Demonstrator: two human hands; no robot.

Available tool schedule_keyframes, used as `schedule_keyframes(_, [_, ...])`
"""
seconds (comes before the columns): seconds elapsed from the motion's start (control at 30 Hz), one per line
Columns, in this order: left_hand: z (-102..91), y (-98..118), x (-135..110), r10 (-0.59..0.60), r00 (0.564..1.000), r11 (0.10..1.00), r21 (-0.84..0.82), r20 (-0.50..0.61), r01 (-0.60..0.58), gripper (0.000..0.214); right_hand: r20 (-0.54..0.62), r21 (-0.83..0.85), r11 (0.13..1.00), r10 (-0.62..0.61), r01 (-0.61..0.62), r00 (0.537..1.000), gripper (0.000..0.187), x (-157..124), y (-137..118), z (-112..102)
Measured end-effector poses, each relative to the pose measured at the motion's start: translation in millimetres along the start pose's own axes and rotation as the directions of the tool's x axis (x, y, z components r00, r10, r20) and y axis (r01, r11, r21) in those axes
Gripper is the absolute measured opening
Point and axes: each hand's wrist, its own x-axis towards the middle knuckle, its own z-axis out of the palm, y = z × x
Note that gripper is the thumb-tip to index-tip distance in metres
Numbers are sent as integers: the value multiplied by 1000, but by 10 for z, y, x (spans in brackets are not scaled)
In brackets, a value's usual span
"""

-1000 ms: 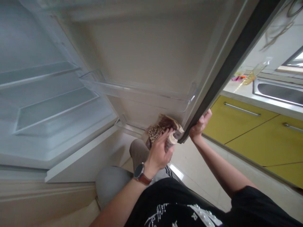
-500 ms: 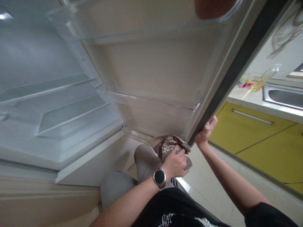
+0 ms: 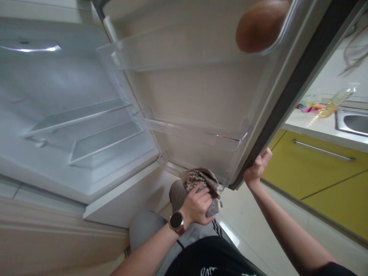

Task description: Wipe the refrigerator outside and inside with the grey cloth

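Observation:
My left hand (image 3: 198,203), with a watch at the wrist, is closed on a brown patterned cloth (image 3: 201,178). The cloth lies bunched against the lowest clear shelf of the refrigerator door (image 3: 198,88). Gripping the door's dark outer edge near its bottom corner is my right hand (image 3: 257,166), fingers wrapped behind it. A clear door bin (image 3: 189,132) spans the door above the cloth. Higher up, a brown rounded object (image 3: 260,27) rests in the top bin's right end; I cannot make out its kind.
To the left, the refrigerator interior (image 3: 71,84) has glass shelves (image 3: 106,140) and a lit lamp (image 3: 31,48). On the right are yellow cabinets (image 3: 322,168), a sink (image 3: 356,122) and a bottle of yellowish liquid (image 3: 333,103) on the counter. My knees are close below the door.
My left hand and the cloth have moved left along the bottom of the door. The view has shifted, showing more of the brown object. My right hand keeps its hold on the door edge.

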Motion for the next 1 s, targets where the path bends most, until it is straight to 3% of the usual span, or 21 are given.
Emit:
schedule_keyframes(0.07, [-56, -215, -176, -158, 982, 987, -2, -102, 159, 35, 2, 12, 1000, 6, -6, 1000, 61, 30, 47, 17])
schedule_keyframes(0.13, [-140, -443, -315, -310, 934, 949, -5, -179, 314, 32, -3, 26, 1000, -2, 2, 1000, 61, 54, 96, 34])
schedule_keyframes(0.33, [-443, -974, -412, -624, 707, 762, -60, -333, 645, 25, -25, 32, 999, -29, 30, 999, 59, 74, 141, 50])
schedule_keyframes(0.43, [-601, -1167, -397, -764, 521, 612, -171, -381, 772, 30, -28, -5, 1000, -23, 23, 999, 58, 67, 116, 34])
schedule_keyframes(0.53, [-785, -1327, -366, -876, 257, 418, -374, -408, 828, 36, -30, 0, 1000, -19, 19, 999, 57, 62, 109, 28])
schedule_keyframes(0.6, [-898, -1391, -312, -883, 109, 360, -510, -457, 781, 37, -30, 19, 1000, -18, 19, 999, 57, 63, 120, 30])
schedule_keyframes(0.63, [-939, -1405, -273, -873, 69, 367, -557, -483, 745, 38, -30, 26, 1000, -17, 18, 999, 57, 64, 129, 33])
schedule_keyframes(0.67, [-963, -1406, -228, -865, 60, 386, -583, -498, 715, 38, -30, 29, 999, -16, 17, 999, 58, 65, 138, 35])
schedule_keyframes(0.7, [-966, -1393, -182, -862, 91, 413, -585, -499, 698, 38, -32, 30, 999, -16, 17, 999, 58, 66, 145, 36])
schedule_keyframes(0.73, [-946, -1368, -136, -860, 159, 445, -562, -484, 698, 38, -33, 30, 999, -17, 18, 999, 57, 67, 150, 37])
schedule_keyframes(0.87, [-688, -1191, -17, -761, 559, 640, -238, -328, 731, 30, -38, 27, 999, -17, 18, 999, 57, 66, 145, 34])
schedule_keyframes(0.9, [-605, -1142, -8, -713, 641, 692, -139, -282, 709, 27, -37, 26, 1000, -12, 13, 999, 57, 64, 141, 32])
schedule_keyframes(0.93, [-527, -1098, -6, -670, 702, 731, -53, -243, 680, 24, -36, 25, 1000, -9, 10, 999, 57, 63, 137, 30])
schedule_keyframes(1.0, [-408, -1027, -8, -614, 763, 770, 60, -202, 636, 19, -37, 24, 1000, -6, 7, 999, 57, 60, 136, 29])
